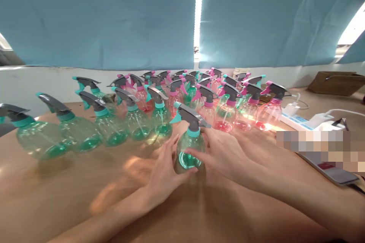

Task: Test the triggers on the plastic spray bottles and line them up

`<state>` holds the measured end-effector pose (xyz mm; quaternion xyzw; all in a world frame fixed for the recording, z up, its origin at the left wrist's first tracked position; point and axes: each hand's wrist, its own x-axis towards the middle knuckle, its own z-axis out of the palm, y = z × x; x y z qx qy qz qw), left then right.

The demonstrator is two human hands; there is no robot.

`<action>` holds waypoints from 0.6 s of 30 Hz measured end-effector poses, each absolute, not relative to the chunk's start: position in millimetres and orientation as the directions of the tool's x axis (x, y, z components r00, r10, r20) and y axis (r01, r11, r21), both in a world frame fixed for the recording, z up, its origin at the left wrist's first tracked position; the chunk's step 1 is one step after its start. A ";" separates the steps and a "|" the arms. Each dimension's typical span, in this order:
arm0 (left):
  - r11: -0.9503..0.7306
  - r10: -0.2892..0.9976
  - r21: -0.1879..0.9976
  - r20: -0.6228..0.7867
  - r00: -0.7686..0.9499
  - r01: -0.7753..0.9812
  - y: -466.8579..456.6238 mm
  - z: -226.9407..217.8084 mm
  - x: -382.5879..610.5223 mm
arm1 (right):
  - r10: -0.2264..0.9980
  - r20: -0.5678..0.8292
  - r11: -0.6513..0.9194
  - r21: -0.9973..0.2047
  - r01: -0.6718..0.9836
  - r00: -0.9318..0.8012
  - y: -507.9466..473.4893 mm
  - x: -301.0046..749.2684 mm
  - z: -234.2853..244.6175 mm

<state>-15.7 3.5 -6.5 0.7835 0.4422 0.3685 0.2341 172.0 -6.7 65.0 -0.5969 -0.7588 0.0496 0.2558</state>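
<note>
A round green spray bottle with a grey and teal trigger head stands upright near the middle of the wooden table. My left hand wraps its left side, thumb across the lower front. From the right, my right hand grips the same bottle, its thumb over the front and its other fingers partly hidden behind. Just beyond, a row of green spray bottles runs to the left. Pink spray bottles with grey and pink heads stand behind and to the right, with more of both colours further back.
On the right lie a white power strip with plugged-in chargers and cables, and a flat grey device beside a blurred-out patch. A brown bag sits at the back right. Blue curtains hang behind the table.
</note>
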 end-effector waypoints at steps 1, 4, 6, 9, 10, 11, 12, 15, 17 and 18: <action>-0.524 0.849 0.696 0.385 0.361 0.491 1.2 -6.2 -9.9 | 0.924 0.329 0.321 -0.381 0.867 -0.197 -14.9 176.1 70.7; -0.568 0.806 0.715 0.381 0.453 0.408 -6.6 -3.9 4.4 | 0.880 0.347 0.438 -0.323 0.839 -0.325 -33.1 190.8 93.8; -0.565 0.794 0.728 0.352 0.496 0.388 -10.8 -2.1 12.2 | 0.848 0.367 0.494 -0.291 0.819 -0.382 -37.8 201.2 107.3; -0.576 0.778 0.729 0.350 0.521 0.371 -13.6 -0.5 23.0 | 0.851 0.409 0.502 -0.453 0.737 -0.328 -33.7 214.4 113.2; -0.585 0.771 0.724 0.356 0.528 0.365 -13.6 -0.1 26.6 | 0.855 0.411 0.505 -0.522 0.687 -0.317 -30.5 217.5 111.3; -0.595 0.761 0.720 0.362 0.538 0.358 -13.3 0.3 30.3 | 0.857 0.412 0.510 -0.585 0.630 -0.311 -27.0 219.8 108.0; -0.603 0.751 0.717 0.364 0.550 0.349 -12.7 1.0 33.9 | 0.854 0.422 0.518 -0.638 0.569 -0.304 -23.6 221.4 103.9; -0.621 0.719 0.717 0.360 0.595 0.318 -9.7 4.8 44.5 | 0.828 0.496 0.560 -0.704 0.438 -0.261 -16.2 224.5 92.1; -0.627 0.692 0.729 0.359 0.627 0.274 -6.6 8.3 50.4 | 0.801 0.562 0.585 -0.661 0.469 -0.207 -14.0 227.2 89.0; -0.625 0.679 0.740 0.358 0.641 0.248 -4.6 10.0 52.8 | 0.789 0.584 0.587 -0.628 0.510 -0.188 -13.5 229.0 89.4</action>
